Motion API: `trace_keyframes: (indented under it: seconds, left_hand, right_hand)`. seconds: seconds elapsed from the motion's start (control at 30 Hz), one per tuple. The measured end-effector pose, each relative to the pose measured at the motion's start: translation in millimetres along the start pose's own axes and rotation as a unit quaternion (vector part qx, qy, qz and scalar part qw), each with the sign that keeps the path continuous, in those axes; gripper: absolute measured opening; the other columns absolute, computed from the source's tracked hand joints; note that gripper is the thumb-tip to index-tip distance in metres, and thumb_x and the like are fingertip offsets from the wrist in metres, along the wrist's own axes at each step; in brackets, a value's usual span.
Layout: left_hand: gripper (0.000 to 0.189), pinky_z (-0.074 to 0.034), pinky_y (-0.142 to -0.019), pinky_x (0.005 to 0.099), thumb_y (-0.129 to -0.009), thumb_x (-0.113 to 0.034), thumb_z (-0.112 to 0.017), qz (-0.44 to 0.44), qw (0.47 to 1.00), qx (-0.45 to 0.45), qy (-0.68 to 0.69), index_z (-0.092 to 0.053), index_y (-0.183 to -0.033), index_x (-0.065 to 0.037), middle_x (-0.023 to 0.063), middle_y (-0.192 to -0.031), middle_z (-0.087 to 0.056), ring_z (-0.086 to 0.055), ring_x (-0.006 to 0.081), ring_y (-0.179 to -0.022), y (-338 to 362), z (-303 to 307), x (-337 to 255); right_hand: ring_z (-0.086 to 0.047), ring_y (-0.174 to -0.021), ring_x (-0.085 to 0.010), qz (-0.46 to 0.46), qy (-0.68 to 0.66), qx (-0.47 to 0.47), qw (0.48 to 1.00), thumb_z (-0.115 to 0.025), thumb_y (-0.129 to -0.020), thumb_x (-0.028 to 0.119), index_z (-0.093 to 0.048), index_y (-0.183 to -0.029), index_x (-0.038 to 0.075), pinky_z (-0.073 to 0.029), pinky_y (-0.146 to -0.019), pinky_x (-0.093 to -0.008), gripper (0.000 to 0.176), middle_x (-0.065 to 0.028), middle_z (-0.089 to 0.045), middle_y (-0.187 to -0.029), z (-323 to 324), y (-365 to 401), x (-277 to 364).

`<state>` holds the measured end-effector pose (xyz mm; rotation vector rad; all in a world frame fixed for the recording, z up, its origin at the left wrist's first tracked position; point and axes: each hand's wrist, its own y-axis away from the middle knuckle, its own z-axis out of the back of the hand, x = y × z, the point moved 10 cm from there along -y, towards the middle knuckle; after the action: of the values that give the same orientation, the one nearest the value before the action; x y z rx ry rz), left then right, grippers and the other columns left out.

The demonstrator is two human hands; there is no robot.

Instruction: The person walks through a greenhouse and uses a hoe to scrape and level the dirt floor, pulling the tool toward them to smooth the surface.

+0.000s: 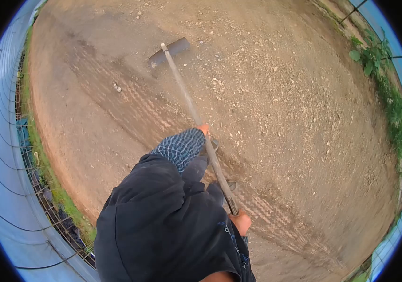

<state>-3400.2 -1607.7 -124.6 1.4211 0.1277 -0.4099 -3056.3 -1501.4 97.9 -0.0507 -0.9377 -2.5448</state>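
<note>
A long-handled hoe (188,99) with a wide, flat metal blade (178,49) slants across the view. Its blade rests on the dirt ahead, at the upper left. My left hand (204,129), below a checked sleeve, is wrapped round the middle of the wooden handle. Nearer to my body, my right hand (241,222) grips the handle by its rear end. Both hands are closed on the shaft, their fingers partly hidden. My feet show in part beside the handle.
Loose pale stones lie scattered over the dirt ground (276,94), thickest right of the handle. A darker band with tread-like marks (130,101) crosses the ground. Grass strips (46,164) and wire-framed blue sheeting (3,188) border the left; a leafy plant (370,55) grows at right.
</note>
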Motion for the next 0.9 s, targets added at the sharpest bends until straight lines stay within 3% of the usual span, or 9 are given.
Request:
trace_keyframes:
  seconds: [0.07, 0.13, 0.23, 0.4, 0.5, 0.67, 0.7, 0.8, 0.9]
  left_hand:
    - [0.017, -0.041, -0.040, 0.0333, -0.071, -0.015, -0.050, -0.063, 0.990, 0.097, -0.077, -0.045, -0.060, -0.002, 0.0089, -0.051, -0.045, -0.047, 0.0220, -0.044, 19.0, -25.0, 22.6]
    - [0.012, -0.041, -0.039, 0.0350, -0.070, -0.010, -0.052, 0.059, 0.991, 0.093, 0.075, -0.045, -0.065, -0.001, 0.0103, -0.055, -0.047, -0.049, 0.0231, -0.045, 37.2, -45.2, 94.9]
    - [0.010, -0.045, -0.060, 0.0354, -0.077, -0.010, -0.051, 0.282, 0.944, 0.157, 0.066, -0.043, -0.071, -0.008, 0.0071, -0.067, -0.046, -0.048, 0.0193, -0.062, 138.0, -76.2, 171.4]
    - [0.008, -0.045, -0.065, 0.0371, -0.079, -0.012, -0.051, 0.382, 0.909, 0.166, 0.022, -0.044, -0.078, -0.008, 0.0067, -0.072, -0.045, -0.047, 0.0198, -0.065, 196.6, -98.6, 263.4]
    - [0.008, -0.045, -0.067, 0.0386, -0.080, -0.013, -0.051, 0.370, 0.922, 0.113, 0.028, -0.044, -0.078, -0.009, 0.0064, -0.076, -0.045, -0.047, 0.0206, -0.067, 177.3, -70.0, 252.1]
    - [0.015, -0.044, -0.049, 0.0390, -0.076, -0.019, -0.052, 0.158, 0.977, 0.132, -0.047, -0.045, -0.069, -0.009, 0.0068, -0.059, -0.046, -0.047, 0.0218, -0.052, 17.9, -3.2, 208.9]
    - [0.016, -0.043, -0.047, 0.0371, -0.077, -0.020, -0.051, 0.127, 0.986, 0.100, 0.030, -0.045, -0.067, -0.009, 0.0052, -0.054, -0.043, -0.045, 0.0206, -0.048, 5.2, 13.4, 178.3]
    - [0.016, -0.042, -0.046, 0.0355, -0.076, -0.019, -0.051, 0.068, 0.995, 0.060, -0.042, -0.044, -0.065, -0.010, 0.0040, -0.051, -0.042, -0.044, 0.0196, -0.045, -4.7, 46.0, 113.6]
    - [0.014, -0.042, -0.046, 0.0348, -0.074, -0.016, -0.050, 0.099, 0.991, 0.061, -0.059, -0.043, -0.064, -0.009, 0.0056, -0.053, -0.043, -0.045, 0.0197, -0.046, 22.0, 46.5, 107.9]
  right_hand:
    - [-0.056, -0.059, -0.0338, -0.006, 0.034, -0.008, 0.999, -0.062, -0.054, 0.026, -0.057, -0.066, 0.005, -0.045, -0.054, -0.0409, 0.025, -0.0173, -0.056, -0.062, 16.0, 12.6, -29.2]
    - [-0.056, -0.059, -0.0334, -0.024, 0.062, -0.011, 0.998, -0.064, -0.051, 0.026, -0.057, -0.065, 0.005, -0.045, -0.054, -0.0411, 0.026, -0.0169, -0.057, -0.061, 30.4, 35.6, -80.4]
    - [-0.055, -0.055, -0.0322, -0.069, 0.161, -0.018, 0.984, -0.064, -0.049, 0.024, -0.057, -0.061, 0.005, -0.045, -0.051, -0.0394, 0.023, -0.0155, -0.055, -0.057, 85.5, 82.2, -136.4]
    - [-0.055, -0.053, -0.0306, -0.114, 0.190, 0.020, 0.975, -0.062, -0.048, 0.022, -0.057, -0.058, 0.006, -0.044, -0.051, -0.0385, 0.019, -0.0136, -0.054, -0.054, 130.3, 133.9, -204.2]
    - [-0.055, -0.054, -0.0307, -0.103, 0.188, 0.011, 0.977, -0.061, -0.049, 0.021, -0.058, -0.060, 0.007, -0.045, -0.052, -0.0380, 0.019, -0.0143, -0.055, -0.056, 95.2, 125.4, -190.9]
    - [-0.057, -0.061, -0.0319, -0.103, 0.059, 0.035, 0.992, -0.064, -0.054, 0.027, -0.059, -0.067, 0.007, -0.045, -0.056, -0.0397, 0.024, -0.0146, -0.058, -0.062, -17.0, 105.2, -116.8]
    - [-0.057, -0.060, -0.0327, -0.087, 0.053, 0.035, 0.994, -0.063, -0.055, 0.030, -0.057, -0.065, 0.006, -0.045, -0.056, -0.0400, 0.027, -0.0152, -0.057, -0.062, -27.5, 101.0, -83.4]
    - [-0.056, -0.060, -0.0332, -0.080, -0.025, 0.003, 0.996, -0.062, -0.056, 0.033, -0.055, -0.063, 0.006, -0.044, -0.054, -0.0402, 0.029, -0.0158, -0.057, -0.061, -36.7, 106.7, -32.4]
    - [-0.056, -0.059, -0.0335, -0.100, -0.072, -0.026, 0.992, -0.063, -0.054, 0.032, -0.055, -0.062, 0.006, -0.043, -0.053, -0.0400, 0.029, -0.0158, -0.056, -0.059, -32.1, 131.2, -37.7]
